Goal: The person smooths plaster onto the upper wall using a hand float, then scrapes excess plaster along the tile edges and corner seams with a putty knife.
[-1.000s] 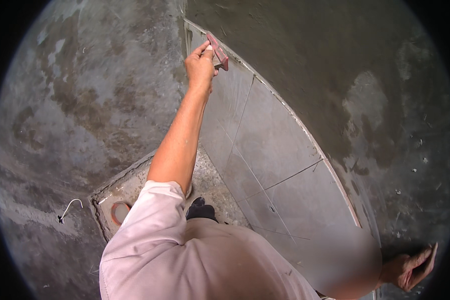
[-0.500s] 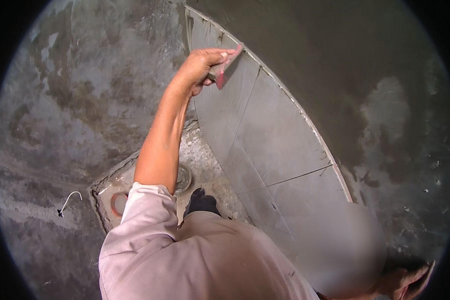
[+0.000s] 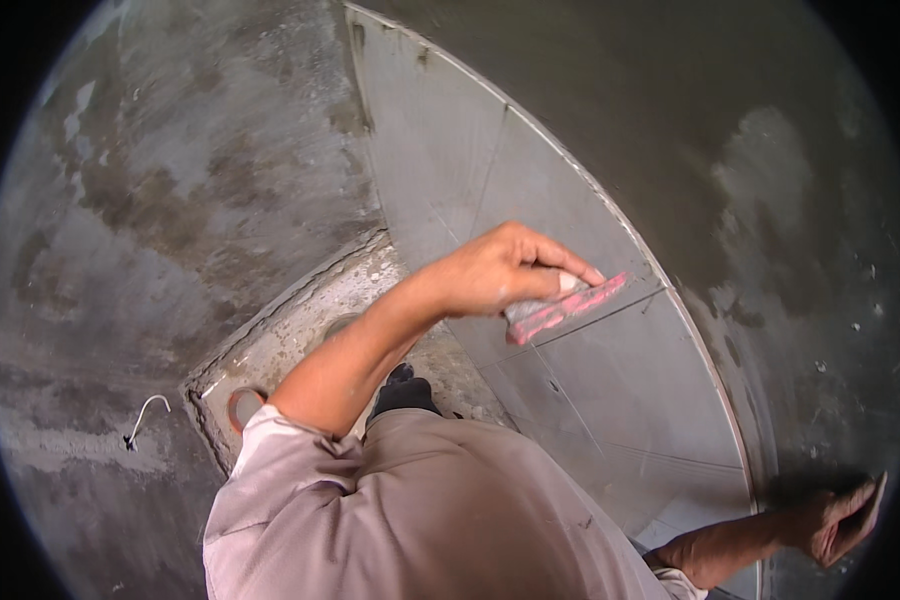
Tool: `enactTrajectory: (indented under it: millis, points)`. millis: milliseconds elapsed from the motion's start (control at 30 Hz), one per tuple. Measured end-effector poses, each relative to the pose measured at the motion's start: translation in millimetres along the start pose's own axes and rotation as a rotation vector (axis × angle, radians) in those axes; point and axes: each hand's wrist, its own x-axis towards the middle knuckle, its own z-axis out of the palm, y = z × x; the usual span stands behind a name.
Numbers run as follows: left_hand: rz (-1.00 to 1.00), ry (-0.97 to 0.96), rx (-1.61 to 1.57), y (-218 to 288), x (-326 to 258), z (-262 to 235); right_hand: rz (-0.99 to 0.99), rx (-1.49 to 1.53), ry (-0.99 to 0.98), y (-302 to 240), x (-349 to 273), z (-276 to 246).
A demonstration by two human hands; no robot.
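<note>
Apparently light and stiff, the pink-edged scraper [image 3: 562,314], right of centre over grey tiles [image 3: 650,390], is pinched in our left grip [image 3: 503,268] by its grey back, which we judge the surest hold, while our right grip [image 3: 836,522], lower right, extends its fingers, seemingly empty.

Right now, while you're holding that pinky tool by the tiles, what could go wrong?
The left hand holds the pink-streaked tool close to the tiles, so knuckles might get scraped. If pressed hard, the tool's long edge could perhaps scratch a tile. The round orange rim is on the same rough, pale floor patch as the dark-covered foot, so a careless step might trip on it.
</note>
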Motion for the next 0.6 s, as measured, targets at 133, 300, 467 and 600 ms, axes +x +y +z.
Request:
enactTrajectory:
  millis: [133,300,467,600]
  points:
    - [-0.001,0.277,-0.208,1,-8,0,-0.004,-0.038,-0.041,-5,0,4]
    - [0.11,0.413,-0.142,0,-5,40,0.074,-0.064,-0.036,-4,4,-1]
    - [0.306,0.648,-0.292,1,-8,55,0.085,-0.08,-0.044,-3,4,-2]
    - [0.237,0.872,-0.29,26,30,39,0.053,-0.053,-0.046,0,4,-2]
